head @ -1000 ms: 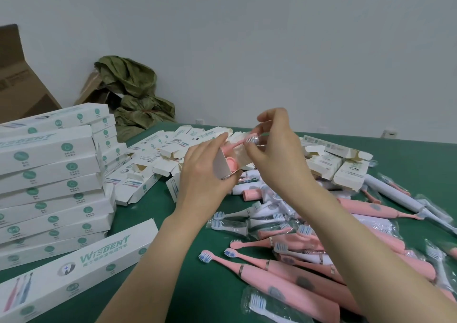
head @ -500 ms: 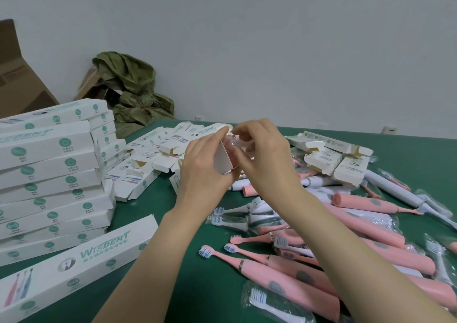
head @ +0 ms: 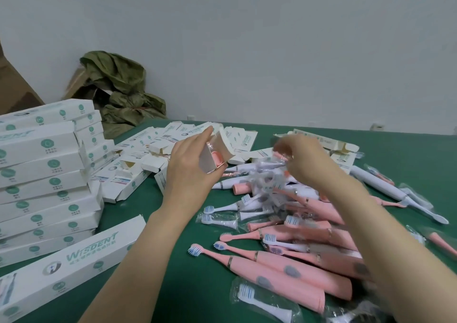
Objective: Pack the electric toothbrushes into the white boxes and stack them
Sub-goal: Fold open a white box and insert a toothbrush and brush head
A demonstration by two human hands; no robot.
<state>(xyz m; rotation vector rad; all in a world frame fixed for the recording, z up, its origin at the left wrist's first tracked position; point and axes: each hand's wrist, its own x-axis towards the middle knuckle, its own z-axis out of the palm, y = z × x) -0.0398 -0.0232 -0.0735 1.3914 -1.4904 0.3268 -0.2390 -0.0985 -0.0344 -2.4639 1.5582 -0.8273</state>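
One white box (head: 206, 161), a pink toothbrush (head: 216, 156) mostly hidden inside, is gripped by the left hand (head: 190, 172); right of it, the right hand (head: 304, 159) is too blurred for its grip to be told.

Packing workshop, green table (head: 173, 285), stacked white boxes (head: 44, 174), loose toothbrushes (head: 284, 270), cardboard carton (head: 14, 92)
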